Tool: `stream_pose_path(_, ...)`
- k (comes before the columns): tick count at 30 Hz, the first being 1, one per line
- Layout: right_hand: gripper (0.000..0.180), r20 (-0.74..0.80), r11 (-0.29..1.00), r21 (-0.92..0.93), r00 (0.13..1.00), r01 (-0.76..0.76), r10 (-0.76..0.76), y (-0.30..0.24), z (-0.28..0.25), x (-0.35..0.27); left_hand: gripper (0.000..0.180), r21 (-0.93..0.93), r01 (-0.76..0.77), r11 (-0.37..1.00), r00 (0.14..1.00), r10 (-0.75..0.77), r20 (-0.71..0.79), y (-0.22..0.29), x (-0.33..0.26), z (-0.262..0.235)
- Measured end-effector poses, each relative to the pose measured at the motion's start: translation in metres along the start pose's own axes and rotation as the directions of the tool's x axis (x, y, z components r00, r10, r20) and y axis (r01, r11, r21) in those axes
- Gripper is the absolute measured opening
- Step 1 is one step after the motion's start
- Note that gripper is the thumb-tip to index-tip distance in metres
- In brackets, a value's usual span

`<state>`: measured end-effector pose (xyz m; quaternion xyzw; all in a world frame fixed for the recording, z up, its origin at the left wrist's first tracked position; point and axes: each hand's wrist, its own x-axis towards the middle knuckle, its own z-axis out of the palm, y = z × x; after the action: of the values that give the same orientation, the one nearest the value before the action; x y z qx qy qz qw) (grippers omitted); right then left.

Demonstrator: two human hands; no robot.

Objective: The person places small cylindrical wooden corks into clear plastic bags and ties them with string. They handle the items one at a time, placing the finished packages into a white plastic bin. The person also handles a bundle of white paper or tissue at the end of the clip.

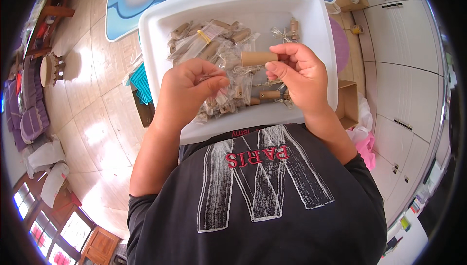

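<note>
My right hand (pixel 302 74) pinches one end of a short brown cylinder (pixel 258 59), which looks like cardboard and lies level between thumb and fingers. The fingers of my left hand (pixel 190 89) close on a clear plastic bag (pixel 223 76), crumpled and partly hidden by the hand. Both hands are above a white plastic tub (pixel 325 36). On its left side sits a heap of similar brown cylinders in clear bags (pixel 211 48), with a yellow strip (pixel 203 36) on top. Along the right side are several smaller brown cylinders (pixel 269 94), with shiny, thin strands or wrapping beside them.
The tub rests over a blue-and-white patterned table (pixel 121 19). Teal textured mats (pixel 141 87) show at its left and far edges. A cardboard box (pixel 346 102) stands to the right, before white cabinets (pixel 404 36). A stool (pixel 51 68) is at far left on the tiled floor.
</note>
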<state>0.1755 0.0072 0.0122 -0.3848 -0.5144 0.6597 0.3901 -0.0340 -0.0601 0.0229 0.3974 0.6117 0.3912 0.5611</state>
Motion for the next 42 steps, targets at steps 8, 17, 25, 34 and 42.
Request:
stream_pose_path(8, 0.021, 0.143, 0.998, -0.069, 0.99, -0.009, 0.019, 0.005, -0.006, 0.005, 0.03, -0.011, 0.056, 0.998, 0.997, -0.055, 0.046, -0.003, 0.003, 0.013)
stream_pose_path(17, 0.02, 0.186, 0.972, 0.033, 0.957, -0.231, 0.222, -0.003, -0.011, 0.006, 0.036, -0.121, 0.142, 0.982, 0.98, -0.122, 0.159, -0.002, 0.006, 0.015)
stream_pose_path(25, 0.019, 0.189, 0.978, 0.086, 0.967, -0.188, 0.17, 0.001, -0.003, 0.007, 0.038, -0.351, 0.287, 0.891, 0.941, -0.195, 0.276, -0.007, 0.009, 0.016)
stream_pose_path(34, 0.02, 0.175, 0.994, -0.086, 0.981, -0.066, 0.08, 0.003, -0.003, 0.005, 0.035, -0.465, 0.411, 0.784, 0.889, -0.233, 0.394, -0.007, 0.013, 0.019)
stream_pose_path(42, 0.018, 0.085, 0.962, -0.248, 0.987, -0.115, 0.14, 0.002, 0.001, 0.003, 0.033, -0.389, 0.301, 0.87, 0.941, -0.206, 0.268, -0.008, 0.011, 0.028)
